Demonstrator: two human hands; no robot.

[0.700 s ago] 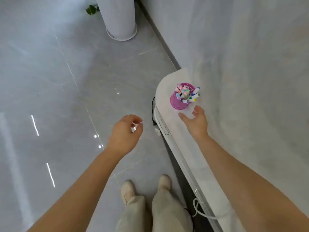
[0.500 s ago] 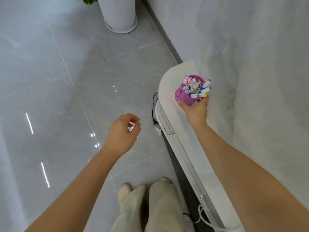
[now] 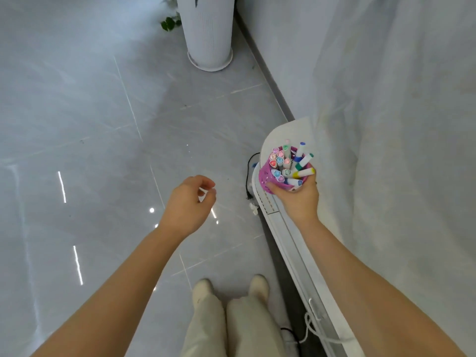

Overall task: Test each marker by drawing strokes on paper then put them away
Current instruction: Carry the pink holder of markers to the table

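A pink perforated cup [image 3: 268,177] filled with several markers [image 3: 286,163] is at the rounded end of a white ledge [image 3: 275,136]. My right hand [image 3: 298,200] grips the cup from the near side, fingers wrapped round its wall. Whether the cup rests on the ledge or is raised I cannot tell. My left hand [image 3: 189,204] hangs over the floor to the left, fingers loosely curled and holding nothing. No paper is in view.
A white ribbed planter [image 3: 208,34] stands on the grey tiled floor at the back. A sheer white curtain [image 3: 399,124] hangs to the right of the ledge. A black cable [image 3: 247,173] runs down beside the ledge end. My legs and feet [image 3: 226,313] are below.
My right hand reached forward from the ledge and closed round the pink cup. The cup has come nearer to me. My left hand has barely moved.
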